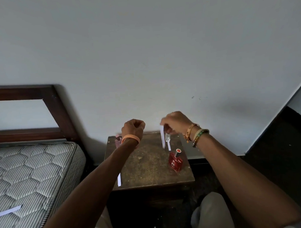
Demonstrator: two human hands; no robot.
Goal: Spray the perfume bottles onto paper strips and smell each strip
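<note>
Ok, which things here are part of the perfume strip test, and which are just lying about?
Job: red perfume bottle, pink bottle, clear bottle, held strip in the right hand, far table strip, near table strip, bed strip.
Lying about: mattress, headboard.

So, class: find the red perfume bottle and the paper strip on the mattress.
red perfume bottle point(175, 160): head view, its glass body.
paper strip point(8, 211) on the mattress point(35, 168): head view, its middle.

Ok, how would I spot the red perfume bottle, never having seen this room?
Find the small dark table beside the mattress. On its right side, nearer the front, stands the red bottle. The pink bottle and clear bottle sit at the far edge; only this one is deep red.
</note>
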